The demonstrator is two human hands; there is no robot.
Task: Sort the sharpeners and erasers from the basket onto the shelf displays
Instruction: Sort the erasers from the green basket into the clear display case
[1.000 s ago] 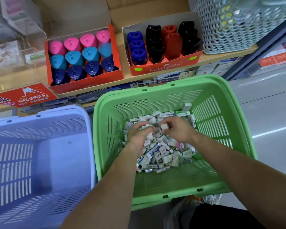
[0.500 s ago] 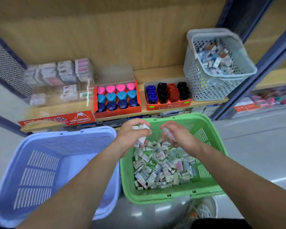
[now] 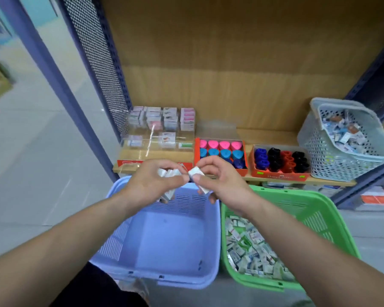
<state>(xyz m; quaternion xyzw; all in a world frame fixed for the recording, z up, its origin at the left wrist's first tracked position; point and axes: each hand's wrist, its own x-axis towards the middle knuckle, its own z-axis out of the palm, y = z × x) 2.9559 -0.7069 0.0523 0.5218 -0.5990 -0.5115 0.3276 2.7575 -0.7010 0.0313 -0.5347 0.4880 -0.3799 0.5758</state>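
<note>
The left hand (image 3: 151,185) grips a bunch of erasers (image 3: 169,173). The right hand (image 3: 224,185) pinches one eraser (image 3: 195,171). Both hands are up over the blue basket (image 3: 164,240), just in front of the shelf (image 3: 268,137). The left hand is very full, so an eraser could slip out and fall into the blue basket. More wait in the green basket (image 3: 297,196).

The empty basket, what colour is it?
The basket is pale blue-purple; the head view shows it.
</note>
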